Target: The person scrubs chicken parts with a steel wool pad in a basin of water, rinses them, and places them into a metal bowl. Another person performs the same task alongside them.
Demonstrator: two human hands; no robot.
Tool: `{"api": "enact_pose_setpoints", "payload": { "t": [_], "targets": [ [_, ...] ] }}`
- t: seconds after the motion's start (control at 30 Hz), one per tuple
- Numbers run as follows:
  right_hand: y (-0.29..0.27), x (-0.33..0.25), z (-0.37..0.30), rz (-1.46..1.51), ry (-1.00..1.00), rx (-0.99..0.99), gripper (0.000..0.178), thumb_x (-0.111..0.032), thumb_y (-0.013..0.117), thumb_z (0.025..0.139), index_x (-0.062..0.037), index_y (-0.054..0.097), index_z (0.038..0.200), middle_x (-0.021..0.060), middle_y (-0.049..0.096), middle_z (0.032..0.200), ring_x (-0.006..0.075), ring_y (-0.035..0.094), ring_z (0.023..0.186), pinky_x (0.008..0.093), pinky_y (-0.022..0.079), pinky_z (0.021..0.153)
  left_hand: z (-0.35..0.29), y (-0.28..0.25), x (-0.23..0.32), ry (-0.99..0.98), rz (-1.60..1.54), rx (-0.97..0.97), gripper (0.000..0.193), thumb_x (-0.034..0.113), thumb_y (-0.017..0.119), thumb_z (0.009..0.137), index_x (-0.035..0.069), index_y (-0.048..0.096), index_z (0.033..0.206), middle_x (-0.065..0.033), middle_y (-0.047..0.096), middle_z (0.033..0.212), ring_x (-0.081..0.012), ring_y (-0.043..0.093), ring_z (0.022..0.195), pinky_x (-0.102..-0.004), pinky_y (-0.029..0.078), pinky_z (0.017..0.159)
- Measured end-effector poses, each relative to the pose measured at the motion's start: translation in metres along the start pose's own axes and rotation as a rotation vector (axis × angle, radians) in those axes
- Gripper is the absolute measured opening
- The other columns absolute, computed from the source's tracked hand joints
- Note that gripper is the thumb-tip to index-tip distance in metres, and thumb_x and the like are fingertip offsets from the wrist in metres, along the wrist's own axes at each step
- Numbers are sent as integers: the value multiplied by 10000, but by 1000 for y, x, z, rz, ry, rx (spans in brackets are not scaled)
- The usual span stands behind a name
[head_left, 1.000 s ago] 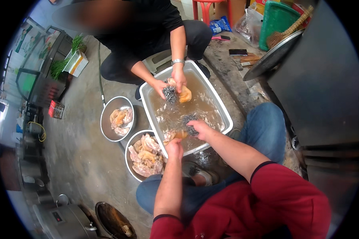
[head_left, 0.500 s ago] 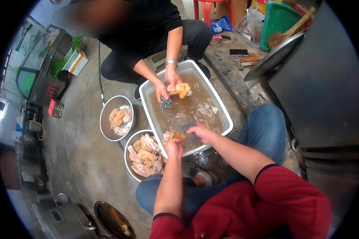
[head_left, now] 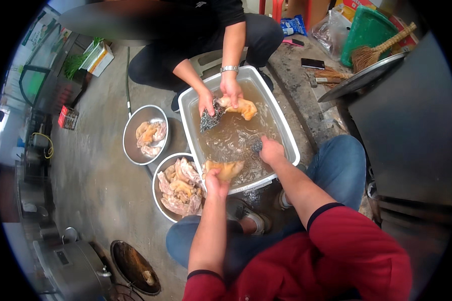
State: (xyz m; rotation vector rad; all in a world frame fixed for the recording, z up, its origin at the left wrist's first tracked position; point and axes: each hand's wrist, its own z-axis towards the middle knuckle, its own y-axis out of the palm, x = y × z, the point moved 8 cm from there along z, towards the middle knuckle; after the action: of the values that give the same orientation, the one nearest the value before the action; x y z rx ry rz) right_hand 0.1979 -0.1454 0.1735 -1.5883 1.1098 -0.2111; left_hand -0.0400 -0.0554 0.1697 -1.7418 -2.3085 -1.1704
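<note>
My left hand [head_left: 217, 184] is closed round one end of a yellowish pig's trotter [head_left: 228, 169], held over the near left corner of a white plastic tub [head_left: 292, 143]. Murky water [head_left: 236, 140] fills much of the tub. At the water, my right hand [head_left: 272, 150] grips a grey steel wool scourer [head_left: 256, 146], apart from the trotter; its fingers are partly hidden. Across the tub, a co-worker's hands hold another trotter [head_left: 244, 108] and a larger wad of steel wool [head_left: 212, 120].
Left of the tub stand two metal bowls: the nearer bowl [head_left: 157, 199] is heaped with trotters [head_left: 181, 188], the farther bowl [head_left: 127, 145] holds a few. A hose [head_left: 129, 90] runs along the floor. A straw broom [head_left: 371, 55], green basket [head_left: 361, 32] and phone [head_left: 313, 63] lie at right.
My right hand and its scourer have moved right, away from my trotter. The trotter now shows more of its side. The co-worker's trotter and steel wool have come together.
</note>
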Motion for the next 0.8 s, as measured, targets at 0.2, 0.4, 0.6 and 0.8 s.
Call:
{"api": "enact_pose_setpoints", "payload": {
  "t": [0.2, 0.4, 0.6, 0.8],
  "targets": [
    [62, 30, 4, 48, 56, -414, 414, -182, 680, 796, -3, 633, 1166, 183, 687, 1113, 309, 670, 993, 424, 540, 786, 7, 0, -1, -15, -89, 94, 436, 193, 515, 887, 43, 469, 1295, -157, 578, 1277, -342, 581, 1166, -509, 487, 988],
    [45, -16, 16, 987, 104, -416, 627, -209, 771, 708, 77, 562, 1226, 212, 669, 1058, 296, 658, 968, 397, 540, 728, 25, -4, -8, -1, -21, 123, 412, 183, 529, 864, 55, 500, 1254, -143, 580, 1249, -326, 571, 1163, -490, 483, 989],
    [34, -81, -44, 802, -166, -137, 653, -206, 733, 729, 25, 509, 1298, 235, 655, 1126, 372, 646, 1020, 425, 502, 898, 17, -9, -10, 71, -146, 157, 442, 120, 502, 787, 55, 524, 1223, -132, 582, 1197, -332, 555, 1128, -498, 429, 1015],
    [45, -78, -49, 651, 96, 24, 589, -173, 686, 756, 4, 519, 1291, 242, 660, 1056, 388, 640, 1019, 448, 502, 892, 6, -6, -9, 130, -125, 79, 468, 88, 500, 759, 20, 514, 1222, -162, 577, 1182, -348, 553, 1124, -515, 416, 1047]
  ]
}}
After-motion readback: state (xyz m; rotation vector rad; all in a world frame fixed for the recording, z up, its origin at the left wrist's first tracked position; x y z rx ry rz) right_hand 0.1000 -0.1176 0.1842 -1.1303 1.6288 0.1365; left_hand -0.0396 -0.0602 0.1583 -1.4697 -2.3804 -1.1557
